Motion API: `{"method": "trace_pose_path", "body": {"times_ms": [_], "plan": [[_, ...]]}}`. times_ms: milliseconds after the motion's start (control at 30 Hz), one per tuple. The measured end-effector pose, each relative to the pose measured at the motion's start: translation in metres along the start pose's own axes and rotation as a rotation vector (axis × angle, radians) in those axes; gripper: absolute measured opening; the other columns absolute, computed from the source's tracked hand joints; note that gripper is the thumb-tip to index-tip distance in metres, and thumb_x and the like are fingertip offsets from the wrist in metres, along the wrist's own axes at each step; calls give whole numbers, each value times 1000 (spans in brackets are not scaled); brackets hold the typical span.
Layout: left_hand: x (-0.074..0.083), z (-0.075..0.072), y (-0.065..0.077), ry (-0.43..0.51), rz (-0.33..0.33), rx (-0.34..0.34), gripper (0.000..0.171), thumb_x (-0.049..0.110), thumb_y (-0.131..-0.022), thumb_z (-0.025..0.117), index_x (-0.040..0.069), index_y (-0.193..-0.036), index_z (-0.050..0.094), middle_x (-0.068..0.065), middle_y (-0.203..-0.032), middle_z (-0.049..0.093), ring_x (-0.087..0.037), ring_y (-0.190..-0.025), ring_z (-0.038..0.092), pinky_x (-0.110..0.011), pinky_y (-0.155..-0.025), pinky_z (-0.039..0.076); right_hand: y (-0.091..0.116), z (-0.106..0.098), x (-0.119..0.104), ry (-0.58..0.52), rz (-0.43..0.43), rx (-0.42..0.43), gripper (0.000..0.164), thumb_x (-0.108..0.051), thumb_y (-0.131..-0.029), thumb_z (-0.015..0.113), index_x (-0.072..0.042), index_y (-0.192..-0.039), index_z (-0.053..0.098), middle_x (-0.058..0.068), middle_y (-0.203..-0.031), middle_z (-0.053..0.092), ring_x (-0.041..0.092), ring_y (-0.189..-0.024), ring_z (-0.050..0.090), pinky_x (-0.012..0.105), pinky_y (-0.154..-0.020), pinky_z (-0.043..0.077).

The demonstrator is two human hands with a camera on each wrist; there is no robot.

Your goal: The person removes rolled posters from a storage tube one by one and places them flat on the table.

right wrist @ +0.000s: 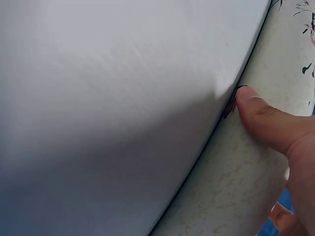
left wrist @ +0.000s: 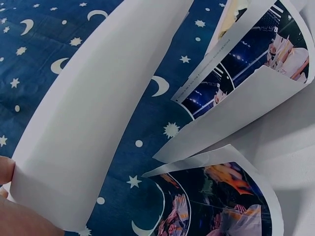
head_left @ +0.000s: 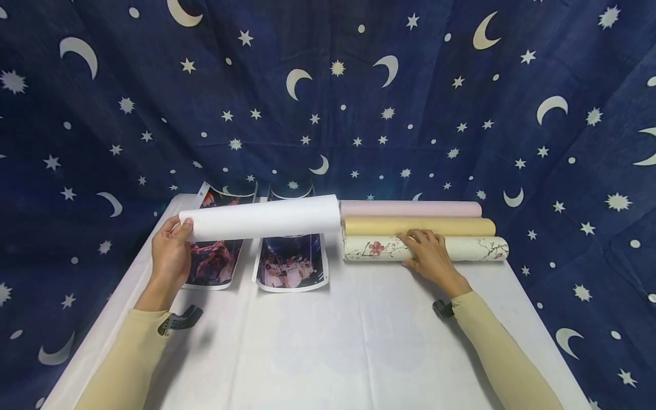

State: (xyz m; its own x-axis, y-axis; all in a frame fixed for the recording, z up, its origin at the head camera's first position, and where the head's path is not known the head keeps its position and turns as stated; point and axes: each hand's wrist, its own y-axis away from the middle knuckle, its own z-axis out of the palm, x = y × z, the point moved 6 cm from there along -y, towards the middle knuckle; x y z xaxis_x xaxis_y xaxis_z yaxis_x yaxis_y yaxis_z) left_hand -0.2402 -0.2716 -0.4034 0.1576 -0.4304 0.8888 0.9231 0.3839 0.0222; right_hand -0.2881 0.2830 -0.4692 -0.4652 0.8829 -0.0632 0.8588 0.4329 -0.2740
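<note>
My left hand (head_left: pixel 171 250) pinches the left end of a rolled sheet of white paper (head_left: pixel 258 219), thumb on the near side. That roll is raised and nearly level, above two curled photo prints; its right end is close to the other rolls. Over a cream floral paper roll (head_left: pixel 474 249) lies my right hand (head_left: pixel 430 256), gripping it across its width. In the right wrist view, the thumb (right wrist: pixel 266 120) presses on its near side. The other fingers reach over its far edge by the yellow roll (head_left: pixel 369 226). Behind the yellow one lies a pink roll (head_left: pixel 410 208).
The left photo print (head_left: pixel 215 265) and the right photo print (head_left: pixel 287 273) curl up at their far ends on the white-covered table (head_left: pixel 307 347). A dark blue cloth (head_left: pixel 348 74) with moons and stars hangs behind the table and at its sides.
</note>
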Motion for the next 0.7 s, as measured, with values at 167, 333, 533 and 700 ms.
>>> {"method": "trace_pose_path", "body": {"times_ms": [167, 333, 533, 700], "plan": [[-1, -4, 0, -9, -12, 36, 26, 14, -91, 69, 7, -113, 57, 5, -99, 73, -10, -100, 65, -16, -87, 49, -12, 2, 6, -2, 17, -17, 77, -31, -76, 83, -23, -144, 48, 11, -133, 53, 42, -125, 44, 64, -98, 33], [-1, -5, 2, -29, 5, 42, 21, 13, -93, 67, 8, -111, 57, 6, -97, 74, -8, -99, 66, -15, -86, 49, -26, 3, 7, -14, 33, -35, 77, -30, -77, 82, -24, -145, 46, 12, -136, 52, 43, -127, 43, 66, -101, 31], [-1, -3, 3, -51, 22, 38, 14, 11, -95, 63, 9, -108, 58, 7, -95, 74, -8, -97, 66, -16, -88, 48, -38, 4, 11, -18, 47, -44, 76, -27, -78, 82, -23, -146, 46, 12, -138, 52, 42, -128, 44, 66, -101, 30], [-4, -2, 4, -48, 9, 50, 13, 8, -96, 61, 7, -108, 58, 7, -93, 75, -7, -93, 67, -17, -88, 48, -41, 6, 17, -38, 76, -46, 76, -25, -79, 82, -22, -146, 46, 12, -140, 51, 41, -131, 42, 66, -103, 28]]}}
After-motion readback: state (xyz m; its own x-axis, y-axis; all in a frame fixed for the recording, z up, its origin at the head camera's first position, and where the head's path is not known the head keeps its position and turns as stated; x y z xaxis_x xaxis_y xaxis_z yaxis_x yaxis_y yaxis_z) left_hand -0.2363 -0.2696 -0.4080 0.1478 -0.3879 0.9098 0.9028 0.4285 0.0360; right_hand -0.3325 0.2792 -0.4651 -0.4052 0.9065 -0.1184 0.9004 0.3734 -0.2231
